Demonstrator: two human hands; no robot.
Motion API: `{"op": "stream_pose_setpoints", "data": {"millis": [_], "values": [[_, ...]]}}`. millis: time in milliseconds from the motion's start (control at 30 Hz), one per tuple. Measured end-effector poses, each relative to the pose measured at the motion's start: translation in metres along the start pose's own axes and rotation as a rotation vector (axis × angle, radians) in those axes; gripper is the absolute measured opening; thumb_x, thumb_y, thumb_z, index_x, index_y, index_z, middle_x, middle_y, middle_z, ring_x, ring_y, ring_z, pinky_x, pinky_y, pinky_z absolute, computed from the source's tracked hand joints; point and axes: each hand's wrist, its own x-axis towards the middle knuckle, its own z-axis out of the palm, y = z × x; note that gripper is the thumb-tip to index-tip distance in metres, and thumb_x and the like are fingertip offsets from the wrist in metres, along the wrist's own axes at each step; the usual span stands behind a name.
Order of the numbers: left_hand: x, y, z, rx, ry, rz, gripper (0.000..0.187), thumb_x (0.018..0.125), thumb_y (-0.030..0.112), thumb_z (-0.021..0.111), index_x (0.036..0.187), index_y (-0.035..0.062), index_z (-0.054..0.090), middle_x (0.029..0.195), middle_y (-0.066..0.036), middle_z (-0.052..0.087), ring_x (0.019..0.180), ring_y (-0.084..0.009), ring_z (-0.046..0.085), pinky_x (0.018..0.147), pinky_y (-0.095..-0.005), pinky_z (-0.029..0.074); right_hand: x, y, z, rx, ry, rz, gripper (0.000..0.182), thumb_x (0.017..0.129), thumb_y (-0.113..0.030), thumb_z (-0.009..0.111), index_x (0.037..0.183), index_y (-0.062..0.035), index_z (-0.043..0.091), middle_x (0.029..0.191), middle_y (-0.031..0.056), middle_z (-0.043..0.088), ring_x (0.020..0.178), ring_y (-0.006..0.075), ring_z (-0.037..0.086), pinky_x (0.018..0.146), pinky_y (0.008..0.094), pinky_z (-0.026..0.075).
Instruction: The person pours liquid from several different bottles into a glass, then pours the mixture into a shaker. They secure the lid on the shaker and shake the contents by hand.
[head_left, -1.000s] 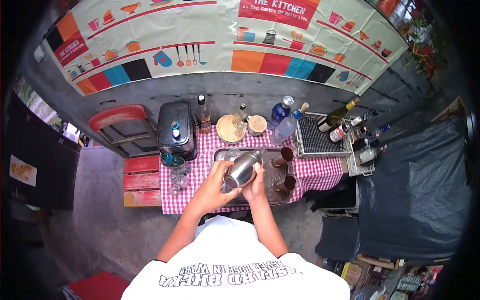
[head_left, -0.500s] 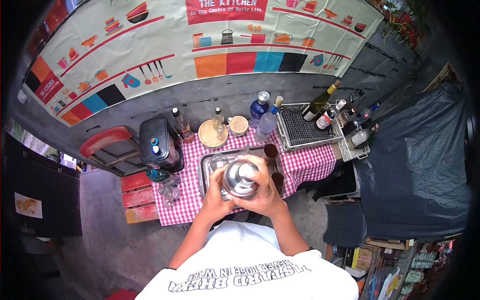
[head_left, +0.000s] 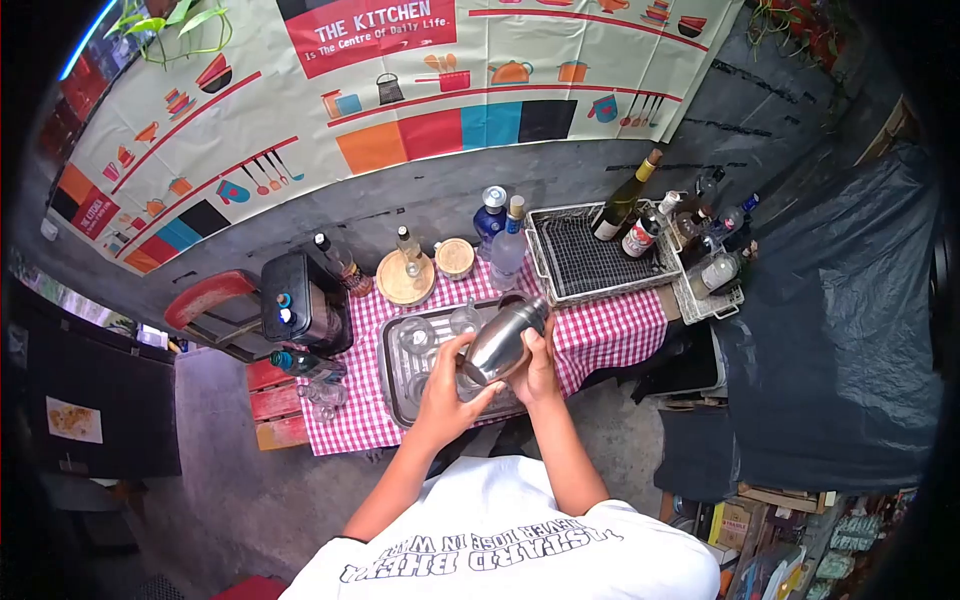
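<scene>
Both hands hold a shiny steel cocktail shaker point(head_left: 500, 345) above the table. It is tilted, its narrower capped end pointing to the upper right. My left hand point(head_left: 445, 400) is closed around its lower left end, and my right hand point(head_left: 536, 372) grips its right side near the cap. Below the shaker lies a metal tray point(head_left: 386, 355). A clear glass point(head_left: 416, 334) stands in the tray, with another glass point(head_left: 465, 318) just behind the shaker. My hands and the shaker partly hide the tray and other glassware.
A wire basket point(head_left: 590, 290) with bottles stands at the back right. Behind the tray are a round wooden board point(head_left: 405, 283), a wooden-lidded jar point(head_left: 455, 258), a blue bottle point(head_left: 490, 222) and a clear bottle point(head_left: 508, 255). A black container point(head_left: 310, 305) stands left.
The shaker has swung from nearly end-on to the camera to lying tilted, its cap end toward the upper right. My hands have turned with it, and the camera view has shifted.
</scene>
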Motion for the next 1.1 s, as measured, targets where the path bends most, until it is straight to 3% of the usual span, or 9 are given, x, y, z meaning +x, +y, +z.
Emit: {"op": "stream_pose_setpoints", "data": {"millis": [33,67,200,333,467,700,867,1033,1100], "values": [[-0.002,0.0,0.005,-0.034,-0.053,-0.095,0.074,0.074,0.01,0.081,0.137,0.0037,0.042,0.129,-0.015,0.05,0.106,-0.0244,0.057,0.091,-0.035,0.049,0.002,0.005,-0.016,0.066,0.017,0.079,0.055,0.09,-0.024,0.06,0.138,-0.0219,0.035,0.121,0.0055,0.053,0.112,0.021,0.055,0.097,0.0409,0.049],[-0.004,0.002,0.01,-0.03,-0.049,-0.097,0.074,0.074,0.01,0.081,0.137,0.0037,0.042,0.129,-0.015,0.05,0.106,-0.0244,0.057,0.091,-0.035,0.049,0.005,0.016,-0.034,0.051,0.076,0.136,0.046,0.094,-0.043,0.056,0.125,-0.01,0.052,0.117,0.0086,0.061,0.108,0.023,0.061,0.091,0.0412,0.053],[-0.004,0.012,0.027,-0.064,-0.054,-0.09,0.069,0.075,0.009,0.079,0.134,0.0024,0.043,0.129,-0.016,0.049,0.102,-0.0245,0.057,0.089,-0.0339,0.049,-0.001,0.001,-0.042,0.15,0.04,0.3,0.049,0.095,-0.047,0.053,0.126,-0.0086,0.053,0.121,0.0106,0.062,0.11,0.0239,0.061,0.094,0.0415,0.051],[-0.009,0.013,0.033,-0.047,-0.027,-0.143,0.068,0.076,0.009,0.078,0.133,0.0025,0.041,0.127,-0.016,0.05,0.107,-0.0241,0.057,0.093,-0.0355,0.047,0.002,-0.013,-0.041,0.164,0.007,0.281,0.058,0.089,-0.025,0.065,0.139,-0.0148,0.037,0.121,0.0057,0.054,0.113,0.0206,0.055,0.097,0.0411,0.048],[-0.019,0.006,0.035,-0.056,-0.029,-0.263,0.074,0.075,0.009,0.078,0.135,0.0024,0.035,0.124,-0.018,0.051,0.113,-0.0242,0.056,0.098,-0.037,0.044,-0.006,-0.04,-0.008,-0.538,-0.136,-0.24,0.095,0.072,-0.021,0.082,0.144,-0.0097,0.022,0.129,0.0129,0.041,0.116,0.0238,0.049,0.098,0.0377,0.045],[-0.024,0.003,0.034,-0.125,0.029,-0.183,0.072,0.077,0.007,0.074,0.135,0.0003,0.033,0.127,-0.021,0.052,0.121,-0.0301,0.055,0.099,-0.0396,0.045,-0.031,-0.059,0.04,-1.204,-0.657,-0.765,0.079,0.064,-0.013,0.087,0.127,-0.0167,0.04,0.126,0.0247,0.05,0.112,0.0458,0.057,0.091,0.0481,0.051],[-0.037,-0.005,0.019,-0.266,0.08,-0.249,0.075,0.073,0.005,0.077,0.133,0.0014,0.033,0.128,-0.018,0.053,0.122,-0.0272,0.054,0.102,-0.0383,0.043,-0.033,-0.039,0.043,-1.071,-0.667,-0.642,0.083,0.066,-0.009,0.086,0.131,-0.0164,0.035,0.132,0.025,0.045,0.119,0.0422,0.052,0.096,0.048,0.047],[-0.051,-0.018,-0.011,-0.214,0.094,-0.252,0.076,0.073,0.009,0.082,0.134,0.0028,0.037,0.127,-0.016,0.051,0.121,-0.0234,0.051,0.104,-0.0355,0.04,-0.033,0.0,0.038,-0.518,-0.231,-0.179,0.103,0.068,-0.006,0.082,0.146,-0.0146,0.016,0.13,0.0132,0.044,0.117,0.0216,0.049,0.099,0.0382,0.045],[-0.051,-0.013,-0.027,-0.179,0.097,-0.245,0.075,0.072,0.011,0.083,0.132,0.0029,0.04,0.126,-0.015,0.052,0.119,-0.0237,0.052,0.102,-0.0356,0.041,-0.03,0.016,0.04,-0.289,-0.1,-0.064,0.097,0.074,-0.009,0.077,0.149,-0.0199,0.015,0.129,0.0107,0.045,0.115,0.0225,0.051,0.1,0.0401,0.046]]}}
